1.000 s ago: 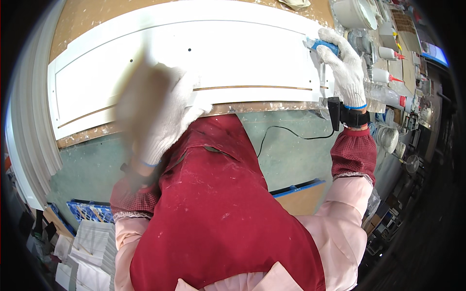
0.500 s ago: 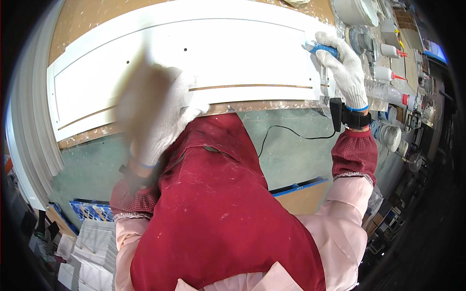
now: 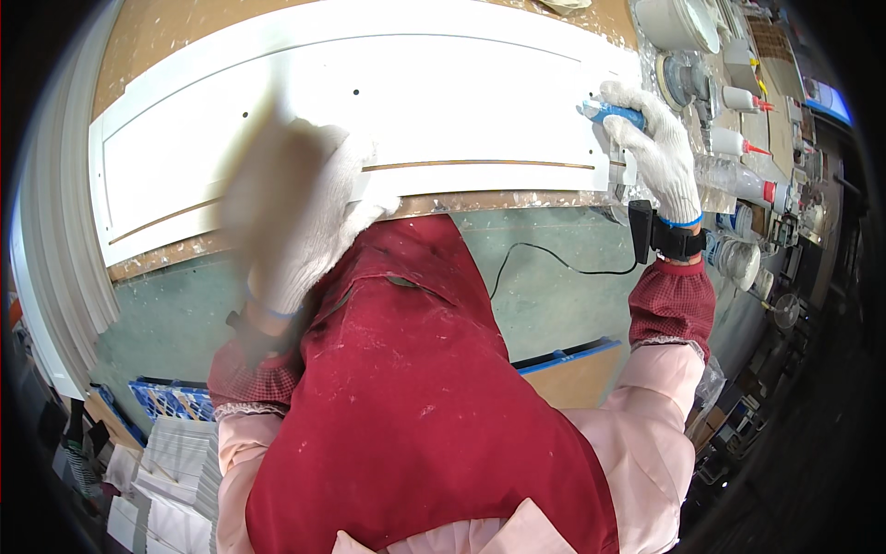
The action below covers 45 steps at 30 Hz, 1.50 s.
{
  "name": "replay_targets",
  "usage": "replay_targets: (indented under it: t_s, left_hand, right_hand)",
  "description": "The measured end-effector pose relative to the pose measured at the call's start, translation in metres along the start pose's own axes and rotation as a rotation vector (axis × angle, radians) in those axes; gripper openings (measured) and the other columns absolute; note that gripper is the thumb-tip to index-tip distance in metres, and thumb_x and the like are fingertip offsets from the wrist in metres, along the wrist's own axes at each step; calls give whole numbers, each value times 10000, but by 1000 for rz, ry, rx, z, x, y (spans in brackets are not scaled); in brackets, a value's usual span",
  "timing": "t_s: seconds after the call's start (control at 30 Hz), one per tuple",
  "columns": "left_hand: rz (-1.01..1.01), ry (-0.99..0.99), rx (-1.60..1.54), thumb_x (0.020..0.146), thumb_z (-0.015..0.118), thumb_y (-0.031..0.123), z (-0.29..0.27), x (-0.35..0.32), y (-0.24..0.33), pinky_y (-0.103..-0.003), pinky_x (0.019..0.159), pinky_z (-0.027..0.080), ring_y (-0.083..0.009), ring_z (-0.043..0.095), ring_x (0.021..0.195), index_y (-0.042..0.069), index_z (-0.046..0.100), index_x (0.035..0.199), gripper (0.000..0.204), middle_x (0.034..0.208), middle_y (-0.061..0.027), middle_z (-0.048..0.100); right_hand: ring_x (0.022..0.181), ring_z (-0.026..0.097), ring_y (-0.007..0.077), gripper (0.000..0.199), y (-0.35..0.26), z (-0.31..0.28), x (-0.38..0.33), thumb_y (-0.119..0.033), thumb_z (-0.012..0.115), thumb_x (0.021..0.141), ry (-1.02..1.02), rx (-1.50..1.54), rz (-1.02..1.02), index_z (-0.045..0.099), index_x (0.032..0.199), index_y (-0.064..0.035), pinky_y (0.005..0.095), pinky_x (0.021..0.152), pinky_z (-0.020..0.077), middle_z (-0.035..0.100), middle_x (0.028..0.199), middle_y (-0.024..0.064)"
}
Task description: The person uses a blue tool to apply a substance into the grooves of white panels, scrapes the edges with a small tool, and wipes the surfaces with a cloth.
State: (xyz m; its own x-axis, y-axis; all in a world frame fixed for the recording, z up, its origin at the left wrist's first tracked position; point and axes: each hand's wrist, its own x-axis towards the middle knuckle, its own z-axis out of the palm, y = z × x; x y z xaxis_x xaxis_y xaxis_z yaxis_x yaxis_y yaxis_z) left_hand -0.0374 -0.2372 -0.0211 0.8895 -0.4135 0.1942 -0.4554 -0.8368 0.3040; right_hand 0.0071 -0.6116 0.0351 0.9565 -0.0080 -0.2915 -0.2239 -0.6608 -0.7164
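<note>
A long white panel (image 3: pixel 480 111) with a grooved border, small dark holes and a narrow slot lies across the workbench (image 3: pixel 517 199). My right hand (image 3: pixel 660 138), in a white knitted glove, grips a small blue elongated tool (image 3: pixel 616 114) at the panel's right end. The tool's whitish tip touches or nearly touches the panel; its exact kind is unclear. My left hand (image 3: pixel 328 208), gloved too, rests on the panel's near edge with the thumb spread out. A blurred brown smear covers part of that hand, and no held thing shows there.
Right of the panel stand a white bucket (image 3: pixel 678 25), a round-headed power tool (image 3: pixel 681 78), white bottles with red nozzles (image 3: pixel 725 141) and a clear bottle (image 3: pixel 734 175). Long white strips (image 3: pixel 60 212) stand at the left. A black cable (image 3: pixel 544 247) hangs near my right wrist.
My right hand and the blue tool have moved slightly toward me along the panel's right end. My left hand stays almost where it was.
</note>
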Motion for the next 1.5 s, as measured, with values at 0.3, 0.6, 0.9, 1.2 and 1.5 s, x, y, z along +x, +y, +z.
replay_targets:
  t_s: [0.3, 0.6, 0.9, 1.2, 1.5]
  left_hand:
    - [5, -23, 16, 707, 781, 540, -2, 2, 0, -384, 821, 489, -241, 598, 978, 209, 667, 1207, 611, 1135, -57, 617]
    - [-35, -94, -2, 697, 781, 540, -6, 5, 2, -375, 800, 500, -245, 606, 950, 203, 670, 1203, 618, 1096, -50, 633]
    - [-23, -11, -34, 687, 788, 539, -1, 1, 1, -375, 787, 498, -239, 602, 941, 203, 666, 1210, 633, 1098, -49, 621]
    - [-49, 10, -53, 688, 792, 545, 3, -4, -1, -381, 789, 498, -232, 598, 950, 234, 669, 1207, 618, 1098, -38, 612]
    - [-42, 9, -14, 690, 792, 549, 2, -3, 0, -384, 796, 501, -239, 591, 965, 236, 669, 1211, 620, 1101, -36, 607]
  right_hand:
    - [1155, 579, 180, 411, -1, -3, 6, -90, 650, 883, 49, 35, -51, 595, 1280, 2, 306, 1016, 437, 623, 1267, 100]
    - [1182, 560, 179, 418, -1, -2, 39, -165, 658, 899, 129, 6, -171, 601, 1289, -25, 306, 1030, 420, 608, 1295, 96]
    - [1129, 584, 174, 376, 4, -4, 35, -134, 655, 889, 69, -87, -189, 631, 1250, -31, 299, 992, 453, 628, 1260, 76]
    - [1147, 582, 179, 381, 1, -1, 39, -133, 646, 904, 133, 48, -168, 618, 1271, -35, 299, 1009, 443, 617, 1288, 79]
    - [1122, 588, 168, 384, 3, -8, 24, -76, 642, 888, 25, 21, -74, 614, 1267, -15, 300, 976, 467, 630, 1243, 77]
